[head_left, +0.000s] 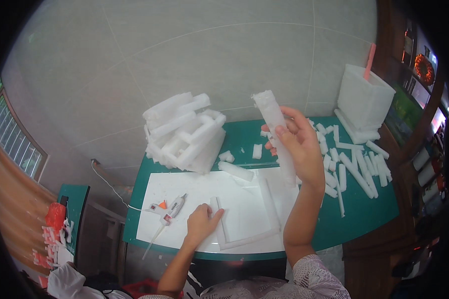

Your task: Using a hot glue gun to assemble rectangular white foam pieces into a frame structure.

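Observation:
A long white foam strip (274, 122) is tilted up in my right hand (300, 142), its thumb on the near face and its fingers behind. On the white board (154, 184) lies a rectangular frame of thin white foam strips (249, 242). My left hand (203, 223) is at the frame's left side, fingers curled and thumb pressed on that strip. A white glue gun (170, 212) with an orange part lies left of this hand, its cord running off to the wall. A short foam piece (236, 171) rests by the frame's far edge.
The green table (354, 226) carries many loose foam strips (356, 172) at the right. A stacked white foam structure (187, 132) stands at the back left. At the back right is a white foam container (364, 97) with a pink stick (369, 62) in it. A tiled wall rises behind.

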